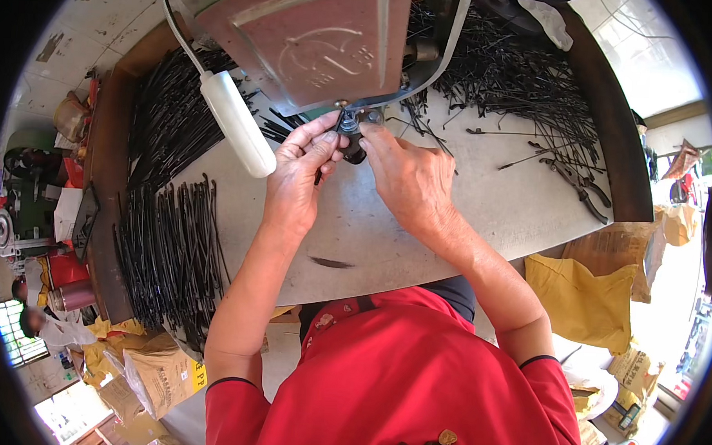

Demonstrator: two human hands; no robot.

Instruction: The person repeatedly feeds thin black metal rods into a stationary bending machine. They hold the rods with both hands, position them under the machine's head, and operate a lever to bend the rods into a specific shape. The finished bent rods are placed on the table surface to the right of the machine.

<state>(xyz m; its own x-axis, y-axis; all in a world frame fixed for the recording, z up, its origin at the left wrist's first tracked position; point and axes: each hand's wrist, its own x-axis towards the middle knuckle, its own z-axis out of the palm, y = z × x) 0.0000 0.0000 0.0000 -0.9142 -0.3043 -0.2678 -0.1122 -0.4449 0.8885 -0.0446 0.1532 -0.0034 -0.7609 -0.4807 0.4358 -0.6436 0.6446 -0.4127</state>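
A: Left side of the tabletop (386, 255)?
B: Lower bundle of black strands (171, 251), laid just under nine o'clock; upper bundle (168, 114), laid at ten. White cylinder (238, 124), hung on a cable between ten and eleven.

A: Left hand?
B: Left hand (299, 169), placed between ten and eleven: thumb and fingers drawn into a pinch, by which a thin black piece (318, 176) appears to be gripped. The piece is located near twelve, beneath the reddish machine head (315, 56); a short stub is shown below the thumb, the rest being masked by fingers.

A: Handling?
B: Judged light, springy-stiff, rather slick, not readily broken. Best gripped close to its end, where bending is limited.

A: Right hand and beyond?
B: Right hand (408, 177), at half past one: fingers curled, tips gathered below the machine head; whether anything is held cannot be told. Loose heap of strands (525, 87), piled between one and two; pliers (579, 188), laid with handles spread, just before three.
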